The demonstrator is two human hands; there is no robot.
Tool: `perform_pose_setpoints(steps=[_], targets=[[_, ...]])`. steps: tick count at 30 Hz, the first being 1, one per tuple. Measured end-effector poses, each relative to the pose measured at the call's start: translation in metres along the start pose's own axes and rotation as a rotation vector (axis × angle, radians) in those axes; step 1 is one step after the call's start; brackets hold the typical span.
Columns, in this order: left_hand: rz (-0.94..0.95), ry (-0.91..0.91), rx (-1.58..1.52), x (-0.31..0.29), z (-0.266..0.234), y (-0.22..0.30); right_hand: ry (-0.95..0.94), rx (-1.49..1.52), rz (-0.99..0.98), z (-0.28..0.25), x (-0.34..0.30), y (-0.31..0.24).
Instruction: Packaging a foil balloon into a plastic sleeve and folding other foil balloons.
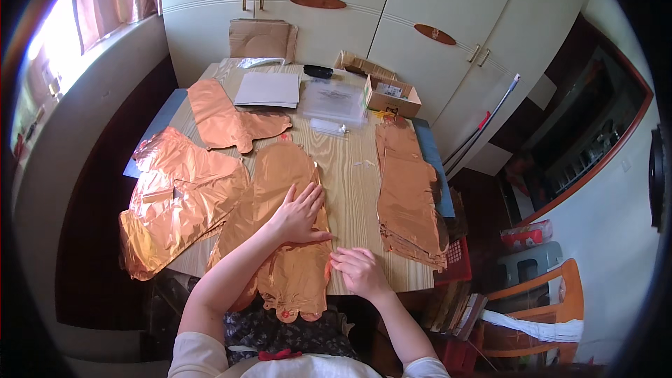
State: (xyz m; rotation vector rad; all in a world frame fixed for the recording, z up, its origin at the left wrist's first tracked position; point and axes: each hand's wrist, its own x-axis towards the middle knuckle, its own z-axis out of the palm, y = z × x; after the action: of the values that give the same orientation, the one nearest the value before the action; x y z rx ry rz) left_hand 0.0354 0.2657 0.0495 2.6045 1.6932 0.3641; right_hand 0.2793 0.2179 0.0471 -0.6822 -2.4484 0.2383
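Note:
A flat, copper-coloured foil balloon (290, 273) lies lengthwise in front of me, its near end hanging over the table's front edge. My left hand (297, 217) rests flat on its middle, fingers stretched out. At the balloon's right edge is my right hand (360, 271), with its fingers curled together and their tips pinched at the foil's rim. A small reddish spot shows beside those fingertips. To the left, more crumpled foil balloons (185, 189) overlap in a shiny heap. Another flat foil balloon (217, 115) lies behind them. On the right is a stack of folded copper foil balloons (409, 196).
The wooden table (350, 203) also carries white sheets (267, 89), clear plastic bags (332, 101), a black object (318, 71) and an open cardboard box (393, 95). Cabinets (322, 28) stand behind. A wooden chair (560, 308) and a red crate (453, 262) are at the right.

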Motion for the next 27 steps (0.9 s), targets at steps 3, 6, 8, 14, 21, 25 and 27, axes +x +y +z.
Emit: perform_pose_setpoints(steps=[3, 6, 8, 14, 21, 25, 27], targets=[[-0.005, 0.001, -0.022, 0.000, -0.001, -0.001, -0.002, -0.004, 0.000, -0.001, 0.001, -0.001], [-0.019, -0.003, -0.030, 0.003, -0.001, -0.002, -0.002, 0.005, 0.004, -0.001, 0.002, -0.002], [-0.034, 0.004, -0.001, 0.006, 0.002, -0.004, -0.002, 0.009, 0.002, -0.002, 0.002, -0.002], [-0.044, -0.138, 0.202, 0.024, -0.018, -0.005, -0.014, 0.013, 0.004, -0.004, 0.004, -0.002], [-0.126, -0.297, 0.275, 0.050, -0.028, -0.015, -0.012, 0.011, -0.006, -0.003, 0.004, 0.000], [-0.177, -0.354, 0.306, 0.066, -0.024, -0.030, -0.014, 0.021, 0.000, -0.004, 0.005, -0.001], [-0.196, -0.371, 0.294, 0.071, -0.025, -0.036, -0.019, 0.022, 0.004, -0.004, 0.005, -0.001]])
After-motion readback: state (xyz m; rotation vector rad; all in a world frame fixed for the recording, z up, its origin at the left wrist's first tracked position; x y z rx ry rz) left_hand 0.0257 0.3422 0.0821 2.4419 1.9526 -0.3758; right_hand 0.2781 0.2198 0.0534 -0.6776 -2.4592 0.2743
